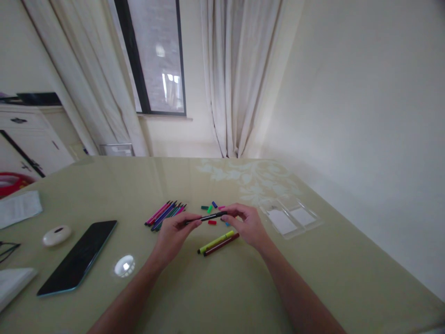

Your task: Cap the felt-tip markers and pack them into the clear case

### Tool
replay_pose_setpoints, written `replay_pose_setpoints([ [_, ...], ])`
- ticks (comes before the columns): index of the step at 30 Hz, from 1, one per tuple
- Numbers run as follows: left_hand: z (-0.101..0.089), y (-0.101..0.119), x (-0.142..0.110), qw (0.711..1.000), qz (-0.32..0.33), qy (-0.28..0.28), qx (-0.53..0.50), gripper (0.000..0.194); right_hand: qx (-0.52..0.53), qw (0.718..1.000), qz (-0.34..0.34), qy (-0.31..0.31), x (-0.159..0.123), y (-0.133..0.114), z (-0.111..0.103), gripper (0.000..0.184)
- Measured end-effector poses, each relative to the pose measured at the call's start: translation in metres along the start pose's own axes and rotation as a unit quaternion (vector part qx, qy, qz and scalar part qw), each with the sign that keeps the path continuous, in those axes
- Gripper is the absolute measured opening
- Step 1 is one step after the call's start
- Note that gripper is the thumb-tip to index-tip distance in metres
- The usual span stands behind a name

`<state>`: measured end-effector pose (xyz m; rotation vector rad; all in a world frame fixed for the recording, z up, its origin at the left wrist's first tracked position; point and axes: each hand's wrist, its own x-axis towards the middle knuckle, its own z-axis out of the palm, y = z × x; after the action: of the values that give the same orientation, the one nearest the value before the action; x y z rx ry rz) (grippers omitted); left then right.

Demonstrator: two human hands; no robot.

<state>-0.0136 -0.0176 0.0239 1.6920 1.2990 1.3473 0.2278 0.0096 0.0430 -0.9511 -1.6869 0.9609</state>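
A black felt-tip pen (210, 217) is held level between my two hands above the table. My left hand (176, 230) pinches its left end, while the fingers of my right hand (246, 221) close round the right end, where a cap seems to sit. Just below lie a yellow-green pen (216, 242) and a dark red pen (221, 245), side by side. Behind my hands several small coloured caps, among them a red cap (212, 222) and a bright green cap (209, 209), are scattered. Left of them rests a bundle of uncapped felt-tip pens (165, 214).
An open clear plastic case (292, 217) lies on the right. On the left are a black tablet (79, 256), a white oval object (57, 235), a clear round disc (124, 266) and a white packet (21, 208). The table (215, 297) meets a wall at right.
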Motion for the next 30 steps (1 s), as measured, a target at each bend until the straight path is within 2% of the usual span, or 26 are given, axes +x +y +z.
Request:
replay_pose_setpoints([
  [5, 0.0, 0.0, -0.001, 1.0, -0.017, 0.017, -0.019, 0.024, 0.058, 0.998, 0.012, -0.008, -0.001, 0.0, 0.003, 0.017],
  [9, 0.002, 0.001, -0.003, 1.0, -0.016, 0.015, -0.014, 0.023, 0.067, 0.998, 0.018, -0.009, -0.001, 0.001, 0.005, 0.016],
  [14, 0.002, -0.001, 0.001, 0.999, -0.024, -0.043, 0.014, 0.031, -0.043, 0.997, 0.021, -0.067, 0.001, 0.005, 0.001, 0.012],
  [16, -0.006, -0.006, 0.005, 0.999, -0.021, -0.021, 0.034, 0.038, -0.096, 0.991, 0.02, -0.089, 0.003, 0.007, -0.005, 0.013],
  [18, -0.019, -0.013, 0.011, 0.995, -0.029, 0.051, 0.085, 0.042, -0.131, 0.987, 0.023, -0.095, 0.004, 0.009, -0.013, 0.013],
  [20, -0.033, -0.021, 0.015, 0.975, -0.054, 0.111, 0.185, 0.04, -0.158, 0.982, 0.031, -0.095, 0.006, 0.011, -0.021, 0.013],
  [21, -0.038, -0.025, 0.015, 0.963, -0.059, 0.117, 0.236, 0.037, -0.171, 0.98, 0.037, -0.1, 0.006, 0.012, -0.024, 0.012],
  [25, -0.044, -0.036, 0.011, 0.915, -0.037, 0.063, 0.396, 0.03, -0.22, 0.964, 0.055, -0.141, 0.005, 0.019, -0.031, 0.01],
  [30, -0.036, -0.038, 0.006, 0.883, -0.038, 0.013, 0.468, 0.027, -0.252, 0.954, 0.05, -0.156, 0.002, 0.024, -0.032, 0.018],
])
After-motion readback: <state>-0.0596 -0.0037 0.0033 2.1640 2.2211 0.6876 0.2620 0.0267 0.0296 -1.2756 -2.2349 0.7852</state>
